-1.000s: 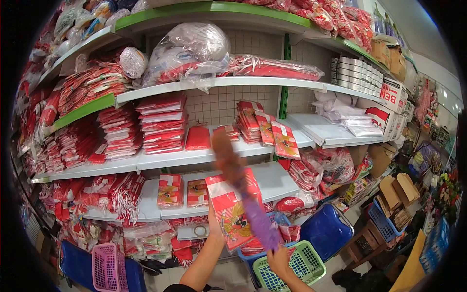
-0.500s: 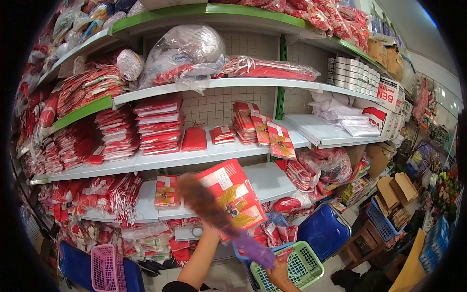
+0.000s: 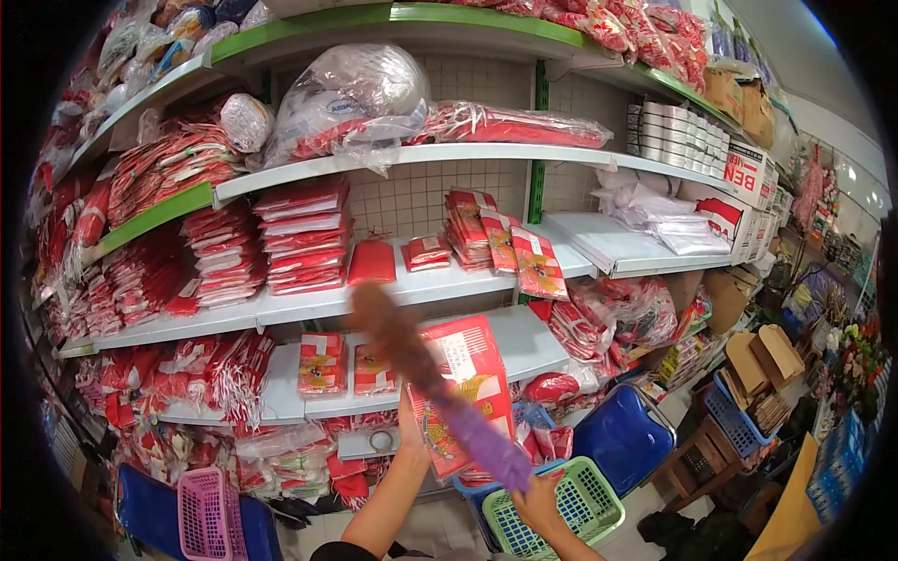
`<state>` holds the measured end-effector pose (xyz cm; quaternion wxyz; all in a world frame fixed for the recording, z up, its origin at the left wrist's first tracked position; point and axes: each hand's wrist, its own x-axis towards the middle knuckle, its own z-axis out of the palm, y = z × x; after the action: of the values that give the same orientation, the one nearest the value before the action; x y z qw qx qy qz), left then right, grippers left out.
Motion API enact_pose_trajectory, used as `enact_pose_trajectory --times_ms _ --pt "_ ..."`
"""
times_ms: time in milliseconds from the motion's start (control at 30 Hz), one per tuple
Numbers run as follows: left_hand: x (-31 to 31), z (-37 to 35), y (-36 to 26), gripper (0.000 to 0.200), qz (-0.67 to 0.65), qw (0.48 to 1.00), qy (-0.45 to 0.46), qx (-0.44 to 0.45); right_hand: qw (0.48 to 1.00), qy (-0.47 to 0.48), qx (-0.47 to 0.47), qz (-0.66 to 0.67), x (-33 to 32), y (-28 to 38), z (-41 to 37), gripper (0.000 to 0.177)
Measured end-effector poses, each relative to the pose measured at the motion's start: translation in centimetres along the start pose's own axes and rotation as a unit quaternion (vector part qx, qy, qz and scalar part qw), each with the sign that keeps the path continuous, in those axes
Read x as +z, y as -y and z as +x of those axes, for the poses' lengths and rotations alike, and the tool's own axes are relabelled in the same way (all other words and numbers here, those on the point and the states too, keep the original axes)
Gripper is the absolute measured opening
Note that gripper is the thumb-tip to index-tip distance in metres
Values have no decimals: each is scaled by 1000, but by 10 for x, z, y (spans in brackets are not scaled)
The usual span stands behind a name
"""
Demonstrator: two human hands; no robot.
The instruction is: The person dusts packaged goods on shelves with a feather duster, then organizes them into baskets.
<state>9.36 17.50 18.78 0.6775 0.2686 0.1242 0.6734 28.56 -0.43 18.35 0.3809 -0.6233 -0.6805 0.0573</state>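
Note:
My left hand (image 3: 412, 432) grips the left edge of a flat red packet (image 3: 488, 360) with a white label and a gold emblem, held up before the lower shelf. In my right hand (image 3: 537, 503) is the purple handle of a duster (image 3: 482, 447). Its brown, motion-blurred head (image 3: 388, 327) slants up to the left across the front of the packet. Whether the duster touches the packet I cannot tell. Two similar packets lie on the lower shelf, one at the left (image 3: 321, 363) and one beside it (image 3: 372, 370).
Stacked red packets (image 3: 304, 238) fill the middle shelf (image 3: 393, 297). Below are a green basket (image 3: 599, 477), a pink basket (image 3: 208, 514) and a blue chair (image 3: 622, 430). A blue crate with cardboard (image 3: 739, 421) stands at the right.
The held packet has tilted and shifted slightly right, uncovering the second packet on the lower shelf. My left hand has moved a little right and up. The duster has shifted slightly across the packet.

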Motion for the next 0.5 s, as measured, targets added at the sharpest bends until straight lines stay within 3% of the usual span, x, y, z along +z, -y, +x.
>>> enact_pose_trajectory --times_ms 33,100,133,167,200,267,300,367,467,500 --pt "-48 16 17 51 59 996 -39 48 997 -15 -75 30 -7 8 3 19" --pt "28 -14 -15 57 -107 992 31 -53 998 -42 -29 30 4 -15 -3 20" --pt "89 -26 -49 59 -190 975 96 -57 998 -55 -5 29 13 -34 -7 20" --pt "93 -31 -55 65 -117 983 111 -83 996 -73 31 36 24 -53 -8 18" --pt "112 -43 -64 70 -85 990 43 -105 990 -83 76 86 20 -49 -3 20" --pt "104 -45 -63 64 -95 987 61 -118 963 -103 170 184 10 -41 16 26" --pt "97 -45 -60 59 -64 989 49 -122 929 -64 219 293 11 -40 21 37" --pt "82 -44 -51 51 -3 991 25 -129 792 -12 266 549 20 -40 21 37" --pt "77 -48 -43 42 -47 968 31 -243 564 70 198 798 26 -45 24 48" --pt "89 -53 -47 40 -14 970 24 -241 610 17 228 759 20 -22 30 51"
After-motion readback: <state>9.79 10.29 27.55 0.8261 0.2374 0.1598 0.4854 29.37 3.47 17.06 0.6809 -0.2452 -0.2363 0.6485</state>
